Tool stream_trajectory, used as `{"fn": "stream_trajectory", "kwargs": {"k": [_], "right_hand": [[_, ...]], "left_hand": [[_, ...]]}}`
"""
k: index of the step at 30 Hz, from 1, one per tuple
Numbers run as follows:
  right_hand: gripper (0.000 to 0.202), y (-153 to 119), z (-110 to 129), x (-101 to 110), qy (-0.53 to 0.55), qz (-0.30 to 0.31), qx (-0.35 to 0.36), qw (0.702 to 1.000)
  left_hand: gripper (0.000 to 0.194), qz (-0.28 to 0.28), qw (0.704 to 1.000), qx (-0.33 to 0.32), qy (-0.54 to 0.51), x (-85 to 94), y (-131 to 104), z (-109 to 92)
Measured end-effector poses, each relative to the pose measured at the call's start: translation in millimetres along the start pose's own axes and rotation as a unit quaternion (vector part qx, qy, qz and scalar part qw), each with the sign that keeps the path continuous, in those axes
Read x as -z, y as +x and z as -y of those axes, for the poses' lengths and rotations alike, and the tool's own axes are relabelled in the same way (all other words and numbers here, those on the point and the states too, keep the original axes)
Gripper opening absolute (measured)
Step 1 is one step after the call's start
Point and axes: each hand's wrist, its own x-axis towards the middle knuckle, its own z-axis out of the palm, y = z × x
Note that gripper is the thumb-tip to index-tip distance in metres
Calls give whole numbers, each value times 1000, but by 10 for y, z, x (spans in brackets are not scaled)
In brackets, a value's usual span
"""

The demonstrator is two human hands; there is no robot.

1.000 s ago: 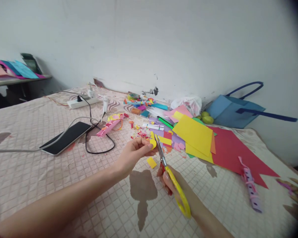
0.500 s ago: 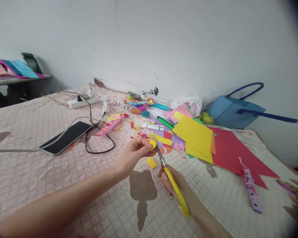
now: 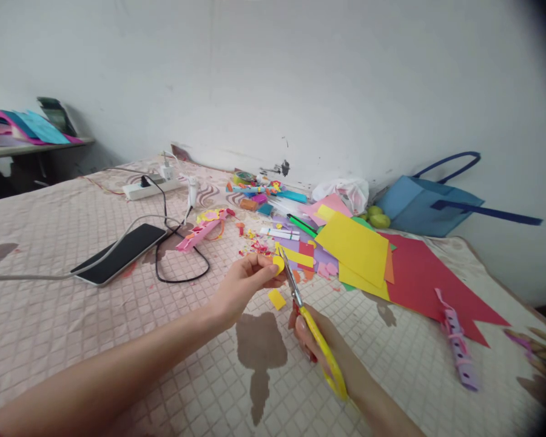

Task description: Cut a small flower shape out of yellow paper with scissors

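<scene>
Over the tablecloth (image 3: pixel 200 394) | left fingers (image 3: pixel 264 275) pinch partly thumb-covered yellow paper (image 3: pixel 278 263) | right fingers (image 3: pixel 305 332), partly hidden, grip scissors (image 3: pixel 318 338)

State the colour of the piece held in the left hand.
The piece is yellow, seen in the head view.

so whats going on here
A person pinches a small rounded yellow piece in the left hand and holds yellow-handled scissors in the right hand, blades right beside the piece. Whether they touch it is unclear. A yellow scrap lies below on the cloth; coloured sheets spread to the right.
</scene>
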Motion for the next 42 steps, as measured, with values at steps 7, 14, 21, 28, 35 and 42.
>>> {"fn": "stream_trajectory", "kwargs": {"k": [7, 14, 21, 28, 35, 42], "right_hand": [[33, 2, -25, -7, 10, 7, 10, 1000], [35, -12, 74, -8, -13, 0, -4, 1000], [40, -6, 101, -1, -33, -17, -9, 999], [40, -12, 136, -6, -40, -18, -20, 999], [38, -14, 168, 9, -47, -23, -19, 998], [41, -20, 202, 12, -46, -20, -32, 998]], "left_hand": [[22, 1, 1000, -7, -4, 2, 3, 25], [22, -4, 1000, -3, -3, -2, -2, 34], [22, -11, 1000, 0, 0, -21, -10, 12], [21, -11, 1000, 2, -4, -13, -7, 22], [20, 0, 1000, -1, -7, 1, -1, 21], [20, 4, 1000, -2, 4, 8, 5, 25]]}}
